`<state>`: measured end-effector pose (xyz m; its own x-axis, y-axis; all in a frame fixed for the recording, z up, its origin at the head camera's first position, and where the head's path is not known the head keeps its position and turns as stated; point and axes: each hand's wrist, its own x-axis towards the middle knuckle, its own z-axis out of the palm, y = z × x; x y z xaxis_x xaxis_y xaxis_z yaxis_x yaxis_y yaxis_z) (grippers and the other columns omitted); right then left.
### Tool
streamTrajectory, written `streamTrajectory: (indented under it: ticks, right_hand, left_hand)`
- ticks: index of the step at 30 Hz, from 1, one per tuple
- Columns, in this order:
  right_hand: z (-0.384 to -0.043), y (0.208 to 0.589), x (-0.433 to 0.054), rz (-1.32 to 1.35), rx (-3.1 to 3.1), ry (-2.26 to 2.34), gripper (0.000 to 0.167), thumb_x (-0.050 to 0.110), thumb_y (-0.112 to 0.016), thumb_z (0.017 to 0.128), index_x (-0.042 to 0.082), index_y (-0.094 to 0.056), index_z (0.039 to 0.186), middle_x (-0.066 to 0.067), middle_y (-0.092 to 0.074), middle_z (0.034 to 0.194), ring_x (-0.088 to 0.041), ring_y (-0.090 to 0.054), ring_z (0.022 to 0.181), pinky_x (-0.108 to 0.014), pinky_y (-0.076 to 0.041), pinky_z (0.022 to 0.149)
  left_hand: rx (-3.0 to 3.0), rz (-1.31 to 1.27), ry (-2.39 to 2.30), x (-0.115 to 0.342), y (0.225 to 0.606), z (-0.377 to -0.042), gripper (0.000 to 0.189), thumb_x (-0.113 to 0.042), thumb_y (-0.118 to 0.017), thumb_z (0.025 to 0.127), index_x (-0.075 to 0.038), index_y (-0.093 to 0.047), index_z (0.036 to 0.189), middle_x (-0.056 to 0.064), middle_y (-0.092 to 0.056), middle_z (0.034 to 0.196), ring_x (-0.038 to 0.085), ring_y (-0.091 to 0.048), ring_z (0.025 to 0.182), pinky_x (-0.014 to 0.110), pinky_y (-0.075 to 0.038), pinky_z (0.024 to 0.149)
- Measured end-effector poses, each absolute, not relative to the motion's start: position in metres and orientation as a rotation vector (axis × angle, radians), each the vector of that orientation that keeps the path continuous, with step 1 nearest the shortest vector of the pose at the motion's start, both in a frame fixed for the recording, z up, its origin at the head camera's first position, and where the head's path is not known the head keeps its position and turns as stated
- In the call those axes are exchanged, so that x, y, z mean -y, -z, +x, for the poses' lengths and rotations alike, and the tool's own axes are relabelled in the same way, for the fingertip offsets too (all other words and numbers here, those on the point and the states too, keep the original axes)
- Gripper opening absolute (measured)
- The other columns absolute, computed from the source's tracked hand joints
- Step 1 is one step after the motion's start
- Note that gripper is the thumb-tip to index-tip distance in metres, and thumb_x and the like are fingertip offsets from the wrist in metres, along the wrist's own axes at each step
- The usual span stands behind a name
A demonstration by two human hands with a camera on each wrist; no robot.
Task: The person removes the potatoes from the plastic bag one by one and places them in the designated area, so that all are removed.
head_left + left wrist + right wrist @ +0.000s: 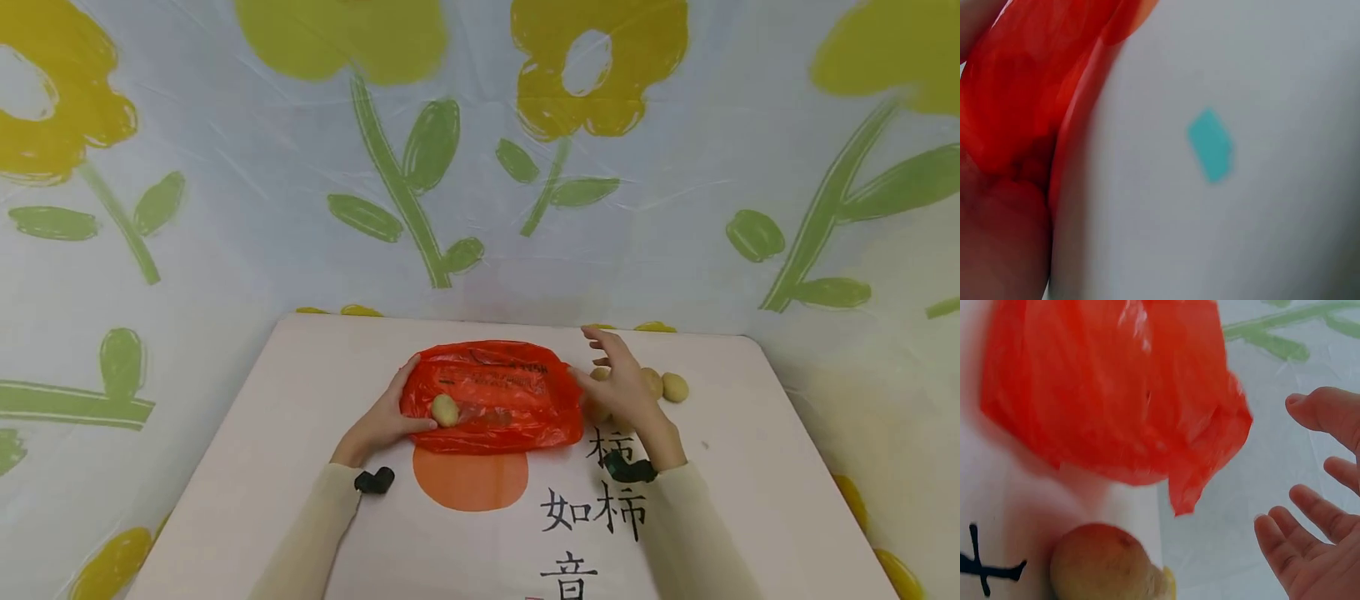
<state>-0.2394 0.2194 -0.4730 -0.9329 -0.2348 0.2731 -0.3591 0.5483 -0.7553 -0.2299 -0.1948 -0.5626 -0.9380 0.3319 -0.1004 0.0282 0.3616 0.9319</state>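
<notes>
A red plastic bag (491,367) lies spread with its mouth gaping on the table, dark print on its far wall. Inside, near the left end, is one potato (445,410). My left hand (381,423) grips the bag's left side, thumb over the near rim beside that potato; in the left wrist view, red plastic (1029,94) lies against this hand. At the bag's right end, my right hand (628,390) is raised with fingers spread and nothing in them. More potatoes (675,387) lie behind and beside it, partly hidden by it. The right wrist view shows one potato (1100,562) below the bag.
The pale table (315,358) carries a printed orange circle (471,483) and black characters (592,508) on the near side. A flowered cloth (480,167) hangs behind the table's far edge. Dark straps (375,480) sit on both wrists.
</notes>
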Motion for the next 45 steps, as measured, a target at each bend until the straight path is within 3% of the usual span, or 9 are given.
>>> streamTrajectory:
  ticks: [14, 26, 32, 38, 45]
  right_hand:
    - [-0.242, 0.472, -0.171, 0.774, 2.689, -1.412, 0.074, 0.021, -0.078, 0.092, 0.008, -0.041, 0.155, -0.017, -0.05, 0.149, -0.043, -0.051, 0.132, -0.061, -0.048, 0.106]
    - [-0.232, 0.48, -0.12, 1.018, 2.807, -1.367, 0.078, 0.026, -0.079, 0.091, 0.015, -0.039, 0.157, -0.009, -0.046, 0.156, -0.039, -0.05, 0.135, -0.058, -0.048, 0.108]
    - [-0.231, 0.478, -0.105, 1.058, 2.85, -1.387, 0.078, 0.028, -0.078, 0.091, 0.012, -0.039, 0.156, -0.012, -0.046, 0.155, -0.039, -0.05, 0.135, -0.059, -0.048, 0.109]
    - [-0.235, 0.48, -0.093, 1.073, 2.867, -1.347, 0.078, 0.029, -0.08, 0.09, 0.016, -0.04, 0.156, -0.007, -0.046, 0.157, -0.035, -0.048, 0.138, -0.057, -0.048, 0.11]
    - [-0.238, 0.482, -0.083, 1.136, 2.872, -1.376, 0.08, 0.028, -0.08, 0.091, 0.011, -0.038, 0.157, -0.013, -0.047, 0.154, -0.04, -0.052, 0.132, -0.058, -0.049, 0.108]
  left_hand:
    - [-2.332, 0.31, -1.587, 0.19, 0.561, -0.231, 0.12, -0.032, -0.091, 0.077, -0.036, -0.01, 0.165, -0.003, -0.008, 0.173, 0.032, -0.006, 0.16, 0.064, -0.019, 0.125]
    - [-2.359, 0.334, -1.549, 0.186, 0.555, -0.235, 0.122, -0.033, -0.092, 0.076, -0.036, -0.009, 0.165, -0.003, -0.014, 0.172, 0.031, -0.011, 0.159, 0.064, -0.019, 0.125]
    - [-2.371, 0.397, -1.556, 0.187, 0.556, -0.235, 0.121, -0.029, -0.09, 0.078, -0.031, -0.008, 0.166, 0.001, -0.016, 0.171, 0.031, -0.013, 0.158, 0.064, -0.018, 0.125]
    - [-2.378, 0.366, -1.527, 0.189, 0.557, -0.232, 0.122, -0.036, -0.091, 0.076, -0.035, -0.008, 0.166, -0.002, -0.014, 0.172, 0.032, -0.012, 0.158, 0.066, -0.018, 0.124]
    - [-2.365, 0.368, -1.549, 0.193, 0.559, -0.229, 0.122, -0.034, -0.091, 0.076, -0.036, -0.008, 0.166, -0.004, -0.016, 0.171, 0.03, -0.012, 0.158, 0.067, -0.016, 0.124]
